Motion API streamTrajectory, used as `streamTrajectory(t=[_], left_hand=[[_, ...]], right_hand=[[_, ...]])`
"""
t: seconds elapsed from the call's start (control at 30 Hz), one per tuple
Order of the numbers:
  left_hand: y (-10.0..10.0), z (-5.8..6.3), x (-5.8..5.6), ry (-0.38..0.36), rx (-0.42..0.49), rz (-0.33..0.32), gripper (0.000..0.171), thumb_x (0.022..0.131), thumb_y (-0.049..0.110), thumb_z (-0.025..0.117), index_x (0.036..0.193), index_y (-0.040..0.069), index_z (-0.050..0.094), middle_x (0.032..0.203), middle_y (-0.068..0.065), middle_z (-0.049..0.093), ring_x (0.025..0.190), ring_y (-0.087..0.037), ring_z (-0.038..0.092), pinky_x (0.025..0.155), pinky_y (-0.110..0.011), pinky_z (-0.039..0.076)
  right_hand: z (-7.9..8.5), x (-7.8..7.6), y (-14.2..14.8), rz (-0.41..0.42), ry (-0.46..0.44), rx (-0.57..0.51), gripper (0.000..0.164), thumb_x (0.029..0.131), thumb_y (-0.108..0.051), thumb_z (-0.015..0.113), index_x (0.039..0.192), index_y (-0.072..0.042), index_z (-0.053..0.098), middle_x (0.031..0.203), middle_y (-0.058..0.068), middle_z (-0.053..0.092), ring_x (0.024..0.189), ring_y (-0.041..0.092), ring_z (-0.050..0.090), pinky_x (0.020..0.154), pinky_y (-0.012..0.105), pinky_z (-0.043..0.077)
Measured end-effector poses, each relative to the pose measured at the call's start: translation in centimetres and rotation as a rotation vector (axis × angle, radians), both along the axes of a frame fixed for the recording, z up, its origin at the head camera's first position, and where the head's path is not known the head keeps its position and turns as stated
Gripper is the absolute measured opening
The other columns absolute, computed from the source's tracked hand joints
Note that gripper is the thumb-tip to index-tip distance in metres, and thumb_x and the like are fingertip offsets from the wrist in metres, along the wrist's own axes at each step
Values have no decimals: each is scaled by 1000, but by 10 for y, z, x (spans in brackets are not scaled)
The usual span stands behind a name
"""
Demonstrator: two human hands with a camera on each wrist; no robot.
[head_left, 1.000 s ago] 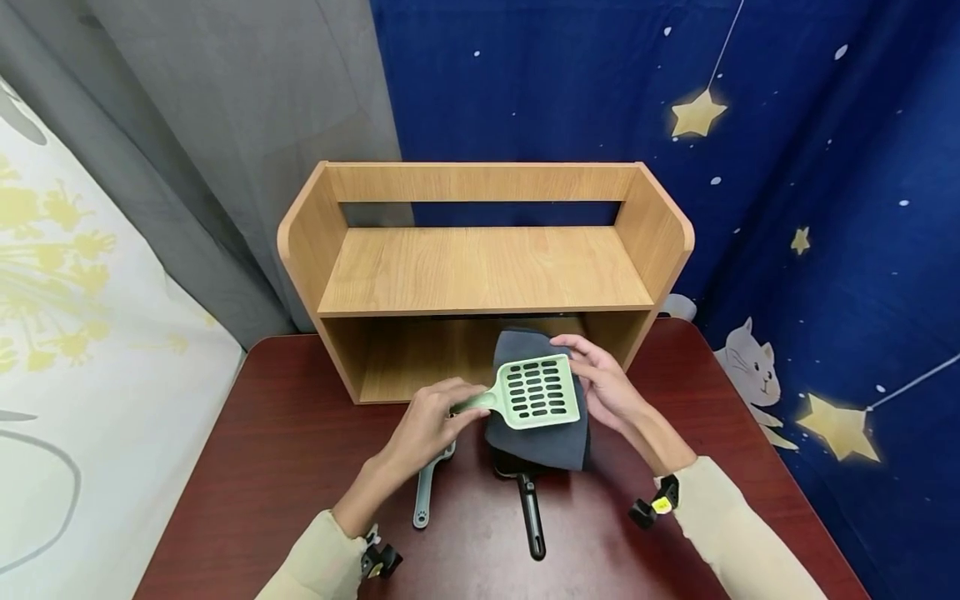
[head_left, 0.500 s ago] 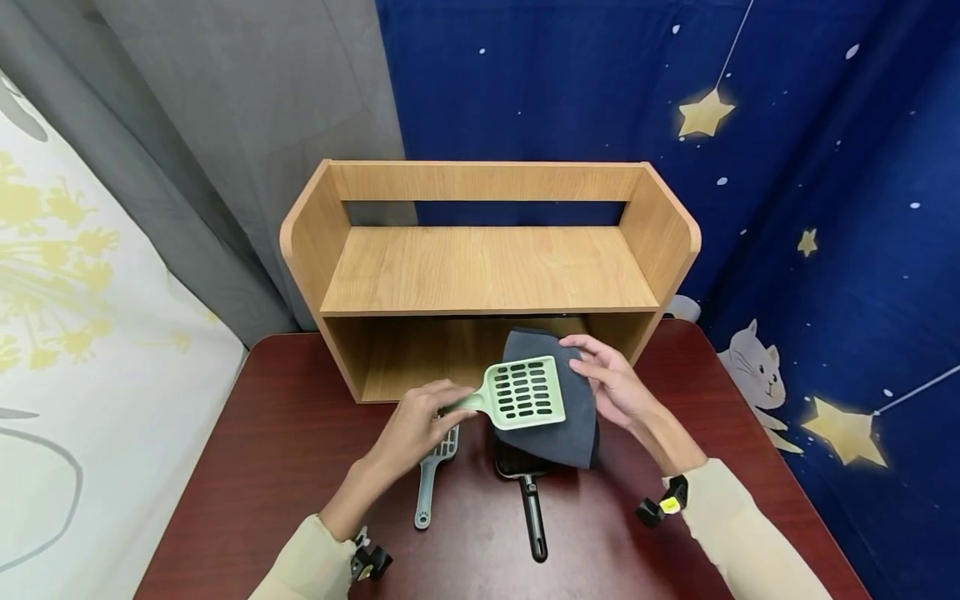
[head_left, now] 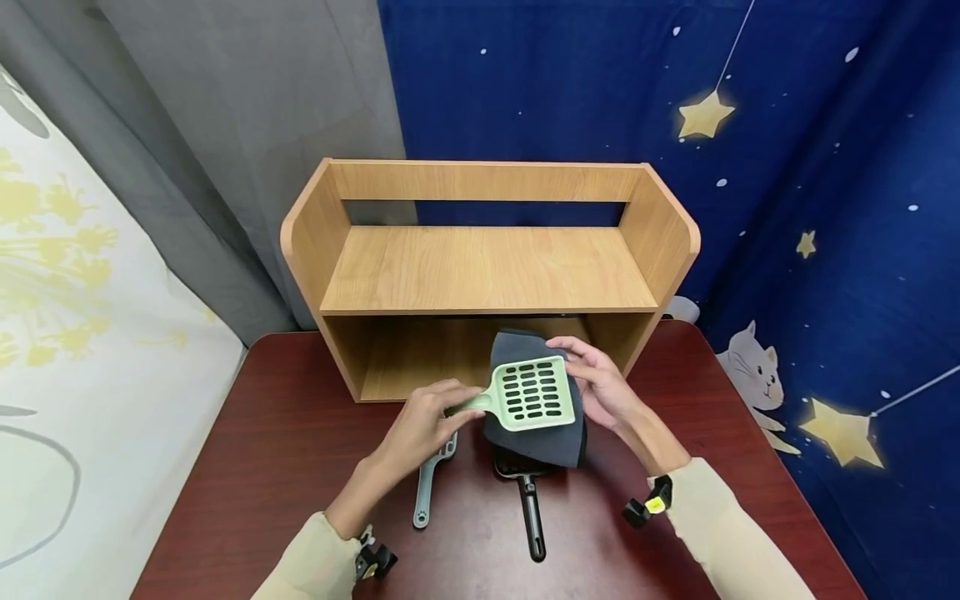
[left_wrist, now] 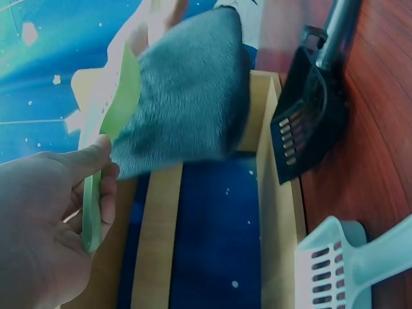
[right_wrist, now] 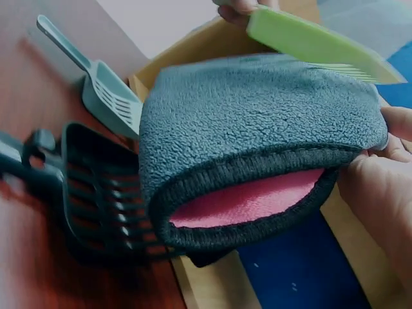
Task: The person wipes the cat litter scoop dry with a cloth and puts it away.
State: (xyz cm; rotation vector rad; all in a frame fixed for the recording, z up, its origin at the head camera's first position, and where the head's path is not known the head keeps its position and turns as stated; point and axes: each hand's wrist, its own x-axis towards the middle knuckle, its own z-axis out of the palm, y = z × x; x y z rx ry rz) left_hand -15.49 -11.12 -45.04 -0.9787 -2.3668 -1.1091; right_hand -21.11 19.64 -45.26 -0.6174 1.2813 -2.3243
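Observation:
My left hand [head_left: 426, 423] pinches a pale green slotted litter scoop [head_left: 534, 395] by its handle, with the slotted face turned up. The scoop head hovers over, or touches, a folded dark grey cloth [head_left: 536, 447]; I cannot tell which. My right hand [head_left: 606, 392] pinches the far right edge of this cloth between thumb and fingers. The right wrist view shows a pink inner side [right_wrist: 251, 198] within the fold. Below the cloth, a black litter scoop [head_left: 531, 517] lies on the table, its head partly hidden. Left of it lies a blue-grey litter scoop [head_left: 423, 496], its head partly behind my left hand.
A two-tier wooden shelf [head_left: 487, 267] stands at the back of the dark red table [head_left: 300, 467], just beyond my hands. Grey [head_left: 247, 100] and blue star-patterned curtains [head_left: 555, 83] hang behind it.
The green scoop slid left off part of the cloth, then came back right over it. The cloth swung right and returned left. Both hands keep their holds, and the two scoops on the table stay put.

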Motion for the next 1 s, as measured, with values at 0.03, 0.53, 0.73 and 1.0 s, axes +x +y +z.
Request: streamTrajectory(t=[0.03,0.53,0.73,1.0], left_hand=[[2,1,0,2,-1,-5,30,89,9,85,117,2,80,103,-5,79,92,-15,72,79,-35,60],[-8,4,0,-18,-20,24,30,90,8,84,118,-1,79,106,-7,79,96,-18,74,82,-35,61],[-15,4,-1,-29,-30,57,30,90,8,84,118,-2,79,104,-8,79,92,-17,74,78,-38,62],[-22,2,-3,-27,-42,76,29,91,7,83,118,-4,78,99,-7,78,82,-12,69,70,-34,59]], right_hand=[[-2,0,-3,13,-5,5,35,110,3,41,135,-11,61,123,9,71,111,19,73,88,34,61],[2,3,10,8,-6,-48,40,109,10,35,136,-7,60,130,10,69,117,20,70,93,33,59],[10,9,30,-15,44,-62,40,109,11,36,138,-4,58,127,11,70,114,21,71,91,34,60],[14,16,39,-204,151,86,40,105,12,46,131,-9,67,125,0,66,109,11,61,90,20,50]])
